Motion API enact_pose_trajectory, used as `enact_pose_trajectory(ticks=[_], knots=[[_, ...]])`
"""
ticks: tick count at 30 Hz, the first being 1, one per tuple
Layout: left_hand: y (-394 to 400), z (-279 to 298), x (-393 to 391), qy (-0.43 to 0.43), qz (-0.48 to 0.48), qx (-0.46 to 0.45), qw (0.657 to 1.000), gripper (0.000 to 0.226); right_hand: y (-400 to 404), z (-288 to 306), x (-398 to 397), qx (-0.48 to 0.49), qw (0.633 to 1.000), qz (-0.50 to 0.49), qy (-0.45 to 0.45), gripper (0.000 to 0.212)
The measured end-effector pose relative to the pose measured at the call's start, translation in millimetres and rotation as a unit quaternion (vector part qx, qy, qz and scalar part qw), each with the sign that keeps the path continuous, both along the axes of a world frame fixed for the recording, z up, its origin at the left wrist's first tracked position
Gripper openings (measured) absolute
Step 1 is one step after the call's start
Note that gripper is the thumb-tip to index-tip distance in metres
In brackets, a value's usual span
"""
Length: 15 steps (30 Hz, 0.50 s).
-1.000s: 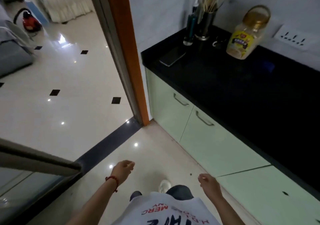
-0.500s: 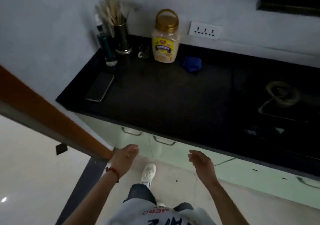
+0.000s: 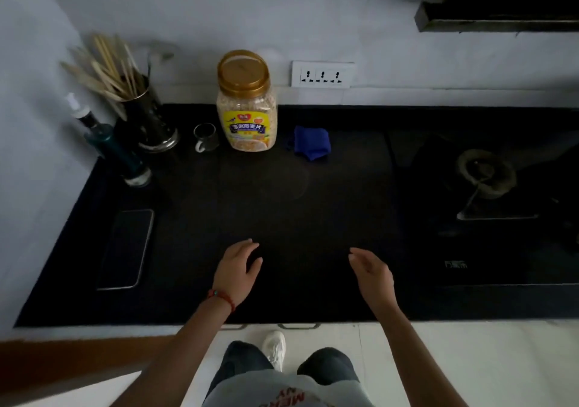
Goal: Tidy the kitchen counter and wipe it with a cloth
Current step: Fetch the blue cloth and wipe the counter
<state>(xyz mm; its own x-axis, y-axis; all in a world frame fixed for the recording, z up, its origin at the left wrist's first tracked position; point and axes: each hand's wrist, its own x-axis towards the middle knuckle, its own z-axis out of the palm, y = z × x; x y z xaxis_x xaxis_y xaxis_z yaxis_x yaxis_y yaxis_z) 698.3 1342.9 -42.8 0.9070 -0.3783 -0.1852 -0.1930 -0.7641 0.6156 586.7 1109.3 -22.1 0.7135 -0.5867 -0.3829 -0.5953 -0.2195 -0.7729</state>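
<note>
A second ago the person stood by the doorway with the black worktop [image 3: 194,281] off to one side. Now they face it straight on, and both hands are out over it. So the walk over is done and the tidying can start.

Going from left to right: a phone [image 3: 127,248] lies flat near the left edge. Behind it stands a dark bottle [image 3: 109,145], then a metal cup of chopsticks [image 3: 150,121], then a small glass cup [image 3: 205,137]. Next is a big jar of oats [image 3: 246,102] with a gold lid, close to the wall. Just beside the jar, to its right, lies the blue cloth [image 3: 312,142], bunched up. Far right is the stove burner [image 3: 485,173].

The left hand [image 3: 236,270] has loose, slightly bent fingers and holds nothing. The right hand [image 3: 371,273] is the same, loose and holding nothing. Both are well apart from the cloth.

I think the things need moving first, and then the cloth gets picked up.
</note>
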Motion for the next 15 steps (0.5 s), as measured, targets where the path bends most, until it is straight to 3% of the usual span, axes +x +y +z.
enact_pose_trajectory(ticks=[7, 15], knots=[[-22.5, -20.9, 40.1, -0.041, -0.024, 0.116, 0.992, 0.054, -24.4, 7.7, 89.4, 0.006, 0.999, 0.034, 0.029, 0.034], [-25.7, -37.6, 37.4, -0.078, -0.012, 0.16, 0.984, 0.072, -62.6, 3.2, 227.0, -0.083, 0.996, -0.003, -0.032, 0.044]])
